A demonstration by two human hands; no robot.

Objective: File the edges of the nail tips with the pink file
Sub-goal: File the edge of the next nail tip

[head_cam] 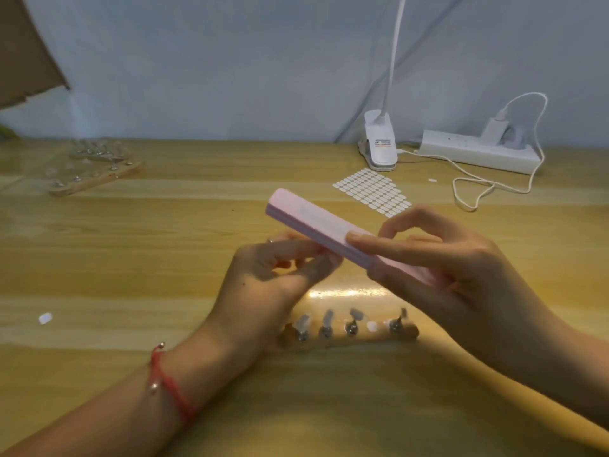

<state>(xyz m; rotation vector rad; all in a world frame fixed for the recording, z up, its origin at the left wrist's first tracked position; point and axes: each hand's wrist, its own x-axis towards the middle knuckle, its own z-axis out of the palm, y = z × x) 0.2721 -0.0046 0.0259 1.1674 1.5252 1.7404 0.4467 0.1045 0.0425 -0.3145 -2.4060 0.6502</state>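
Pink file [316, 230] slants above the bench [131, 258], its near end gripped in the right hand [461, 268]. The left hand [263, 282] curls beneath its middle, pinching something too blurred to name, probably a tip. Filing seems in hand; next it wants short, light strokes along that edge. More tips [328, 319] wait on the holder [408, 333].
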